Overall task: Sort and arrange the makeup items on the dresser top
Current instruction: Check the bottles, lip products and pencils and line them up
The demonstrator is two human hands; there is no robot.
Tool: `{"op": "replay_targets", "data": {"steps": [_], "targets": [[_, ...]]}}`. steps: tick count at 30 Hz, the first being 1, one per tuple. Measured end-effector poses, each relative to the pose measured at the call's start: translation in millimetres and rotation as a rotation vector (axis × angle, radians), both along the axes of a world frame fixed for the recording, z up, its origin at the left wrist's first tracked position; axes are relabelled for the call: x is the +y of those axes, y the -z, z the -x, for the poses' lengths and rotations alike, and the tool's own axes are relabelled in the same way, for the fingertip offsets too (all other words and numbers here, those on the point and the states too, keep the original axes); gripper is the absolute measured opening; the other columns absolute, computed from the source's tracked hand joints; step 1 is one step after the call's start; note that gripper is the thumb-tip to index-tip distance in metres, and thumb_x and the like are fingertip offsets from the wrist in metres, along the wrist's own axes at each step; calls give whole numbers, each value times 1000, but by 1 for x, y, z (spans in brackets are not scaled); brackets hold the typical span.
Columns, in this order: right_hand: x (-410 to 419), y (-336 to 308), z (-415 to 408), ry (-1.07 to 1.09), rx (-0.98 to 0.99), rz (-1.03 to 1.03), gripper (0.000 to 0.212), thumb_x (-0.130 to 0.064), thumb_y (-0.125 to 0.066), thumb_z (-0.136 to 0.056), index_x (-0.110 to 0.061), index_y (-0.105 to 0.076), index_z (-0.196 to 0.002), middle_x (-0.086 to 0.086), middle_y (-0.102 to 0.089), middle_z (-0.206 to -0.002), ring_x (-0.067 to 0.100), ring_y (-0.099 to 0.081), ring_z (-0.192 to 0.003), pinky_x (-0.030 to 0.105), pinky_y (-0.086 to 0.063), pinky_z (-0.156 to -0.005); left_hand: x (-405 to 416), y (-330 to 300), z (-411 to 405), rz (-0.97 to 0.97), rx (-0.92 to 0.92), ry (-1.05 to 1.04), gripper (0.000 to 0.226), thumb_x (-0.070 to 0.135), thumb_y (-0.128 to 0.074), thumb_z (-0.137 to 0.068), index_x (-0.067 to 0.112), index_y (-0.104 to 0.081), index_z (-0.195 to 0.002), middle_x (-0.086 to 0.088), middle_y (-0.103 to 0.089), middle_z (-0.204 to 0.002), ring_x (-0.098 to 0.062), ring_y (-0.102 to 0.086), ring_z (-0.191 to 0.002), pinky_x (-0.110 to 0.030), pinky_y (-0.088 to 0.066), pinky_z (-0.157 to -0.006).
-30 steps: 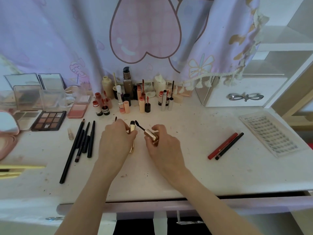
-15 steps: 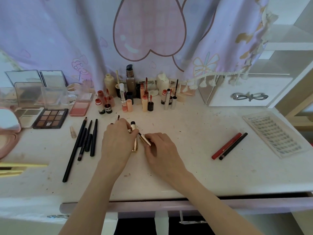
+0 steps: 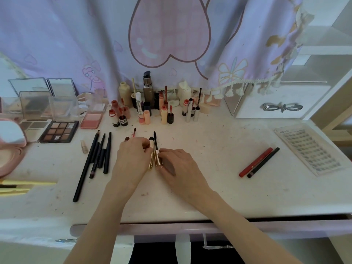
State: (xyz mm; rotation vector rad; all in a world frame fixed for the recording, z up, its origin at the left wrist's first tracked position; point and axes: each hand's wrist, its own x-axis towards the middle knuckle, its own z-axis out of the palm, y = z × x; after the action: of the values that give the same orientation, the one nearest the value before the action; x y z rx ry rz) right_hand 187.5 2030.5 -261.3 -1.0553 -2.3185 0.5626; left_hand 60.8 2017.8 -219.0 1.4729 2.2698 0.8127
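Both hands meet at mid-counter (image 3: pixel 219 187). The left hand (image 3: pixel 131 159) pinches a gold-capped tube (image 3: pixel 151 149), and the right hand (image 3: pixel 179 166) grips the gold mascara wand (image 3: pixel 156 149) just beside it (brush tip pointing away). Black pencils (image 3: pixel 99 155) lie left of the tube, two liners (image 3: pixel 259 162) well right.

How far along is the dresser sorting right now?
Done: black pencils lined up left, small bottles and tubes grouped at the back, brown eyeshadow palette beside the other palettes. In hand: left hand and right hand set two gold-handled wands side by side. Left: red pencil and black pencil apart at right.
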Motion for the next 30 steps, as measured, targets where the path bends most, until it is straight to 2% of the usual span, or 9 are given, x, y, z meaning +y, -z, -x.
{"op": "replay_targets", "data": {"steps": [5,10,14,17,20,24,26,30], "targets": [[-1,4,-2,6,-31,-126,37,-25,-42,-85,-10,-71,-101,5,-70,-106,22,-66,-89,30,-51,-73,-4,-1,0,-24,-58,-14,19,1,-52,-86,-1,-69,-93,-17,-68,-94,-31,-62,-91,-42,-49,-83],[2,4,-4,-2,-39,-146,37,-23,-41,-85,-10,-71,-102,5,-70,-105,22,-67,-88,29,-51,-73,-7,1,2,-51,-49,-14,22,4,-54,-86,6,-69,-103,-10,-68,-102,-23,-62,-93,-27,-44,-81],[-1,2,-8,-24,-33,-101,38,-24,-43,-87,-9,-68,-111,7,-68,-113,23,-65,-97,28,-48,-82,-7,3,1,-58,-34,-3,26,11,-55,-89,9,-64,-113,-9,-64,-113,-18,-60,-94,-25,-43,-82],[-1,-4,-21,23,31,-50,36,-22,-47,-91,-10,-62,-121,6,-63,-122,20,-60,-110,21,-39,-93,-9,0,-4,-161,96,20,29,15,-54,-91,10,-59,-119,-8,-58,-120,-22,-55,-104,-29,-41,-86],[2,-13,-50,154,70,-115,33,-23,-48,-91,-11,-65,-116,4,-66,-115,17,-62,-105,20,-41,-93,-8,-5,-20,-285,146,129,33,19,-54,-91,14,-55,-124,-2,-54,-124,-18,-50,-111,-23,-34,-90],[11,-15,-114,371,95,-186,24,-11,-56,-86,-8,-70,-106,6,-69,-105,24,-64,-95,27,-48,-86,-6,2,-59,-248,161,402,34,25,-50,-94,20,-52,-127,6,-54,-120,-10,-45,-114,-14,-28,-91],[15,-13,-148,480,39,-150,22,-7,-59,-88,-8,-69,-108,6,-67,-111,27,-62,-102,31,-45,-90,-4,10,-81,-204,147,523,34,27,-47,-95,21,-51,-128,6,-53,-121,-7,-42,-114,-12,-28,-91],[17,-6,-187,577,-108,-36,35,-13,-55,-92,-11,-57,-127,4,-52,-136,22,-46,-128,21,-25,-104,4,18,-122,-133,103,628,41,35,-46,-95,23,-44,-134,7,-49,-122,-6,-39,-114,-13,-29,-91]]}}
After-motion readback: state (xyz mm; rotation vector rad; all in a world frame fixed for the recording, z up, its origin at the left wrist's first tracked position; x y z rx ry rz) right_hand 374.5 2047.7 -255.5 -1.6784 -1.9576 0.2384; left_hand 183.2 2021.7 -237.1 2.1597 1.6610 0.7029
